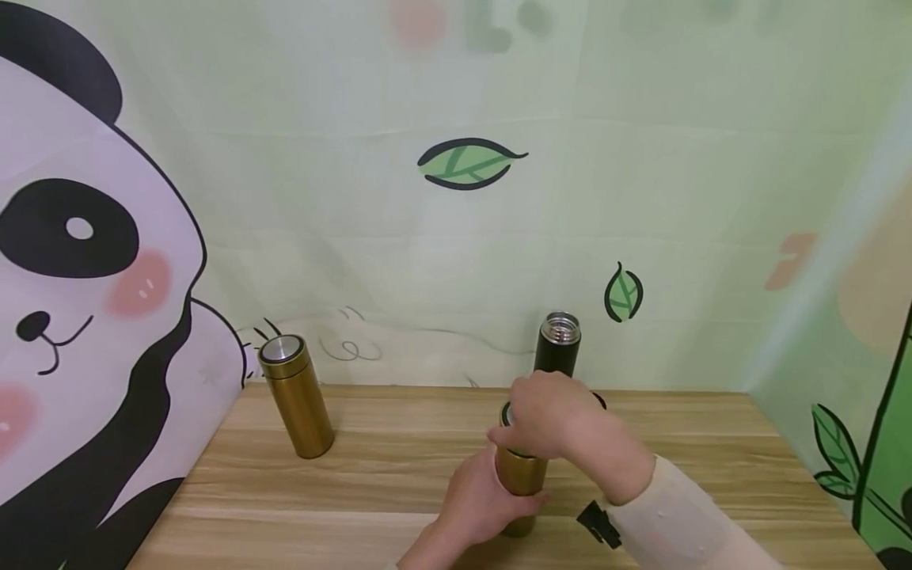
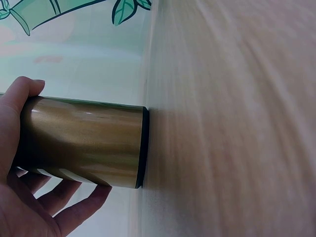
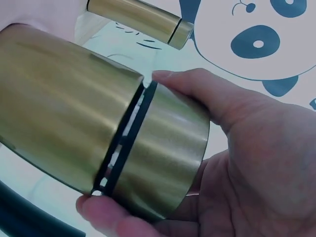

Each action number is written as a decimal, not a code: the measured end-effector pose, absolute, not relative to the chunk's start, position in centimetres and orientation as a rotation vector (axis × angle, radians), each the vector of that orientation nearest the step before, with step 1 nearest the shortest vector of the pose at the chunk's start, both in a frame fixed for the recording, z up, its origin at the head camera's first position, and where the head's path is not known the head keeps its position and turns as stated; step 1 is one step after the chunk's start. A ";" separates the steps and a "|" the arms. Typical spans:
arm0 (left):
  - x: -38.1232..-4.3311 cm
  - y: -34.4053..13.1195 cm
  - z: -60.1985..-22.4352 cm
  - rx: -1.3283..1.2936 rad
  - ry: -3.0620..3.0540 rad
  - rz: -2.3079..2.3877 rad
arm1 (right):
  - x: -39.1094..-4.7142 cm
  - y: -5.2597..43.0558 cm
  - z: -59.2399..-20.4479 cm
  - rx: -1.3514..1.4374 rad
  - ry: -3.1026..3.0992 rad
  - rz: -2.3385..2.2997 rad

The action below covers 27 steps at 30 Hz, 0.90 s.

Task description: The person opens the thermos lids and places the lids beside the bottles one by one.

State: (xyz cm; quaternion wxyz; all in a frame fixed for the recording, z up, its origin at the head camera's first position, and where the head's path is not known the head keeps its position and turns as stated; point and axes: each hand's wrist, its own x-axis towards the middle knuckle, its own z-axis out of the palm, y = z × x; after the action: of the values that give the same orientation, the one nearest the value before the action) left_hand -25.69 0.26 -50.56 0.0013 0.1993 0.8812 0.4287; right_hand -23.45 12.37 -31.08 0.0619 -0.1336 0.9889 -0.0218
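A gold vacuum flask (image 1: pixel 522 473) stands on the table, its base touching the wood in the left wrist view. My left hand (image 1: pixel 476 497) is wrapped round its body, thumb on one side and fingers on the other. Over the top, my right hand (image 1: pixel 552 416) grips the gold lid (image 3: pixel 160 148). Between lid and body a narrow gap shows in the right wrist view, with a black rim and a strip of bright metal. Right behind the hands is a black flask (image 1: pixel 558 348) with its threaded metal mouth uncovered; the right hand hides its lower part.
A second gold flask (image 1: pixel 299 404), lid on, stands upright at the left of the wooden table (image 1: pixel 385 483). Part of a dark curved edge (image 1: pixel 599 400) shows behind the right hand. The wall cloth (image 1: pixel 342 237) with panda and leaves hangs at the table's back edge.
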 end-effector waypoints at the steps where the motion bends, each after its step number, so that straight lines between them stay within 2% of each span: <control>1: -25.7 0.3 -50.6 0.626 2.767 1.344 | -23.5 12.3 -31.1 -0.412 2.985 -0.063; 27: -25.8 0.4 -50.7 0.655 2.769 1.340 | -23.9 12.7 -30.8 -0.478 2.933 -0.112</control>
State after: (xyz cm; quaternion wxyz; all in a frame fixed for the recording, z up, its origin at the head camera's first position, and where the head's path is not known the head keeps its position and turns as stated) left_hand -25.78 0.39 -50.67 -0.0018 0.2082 0.8805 0.4260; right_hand -23.86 12.70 -30.82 0.0838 -0.1603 0.9828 -0.0377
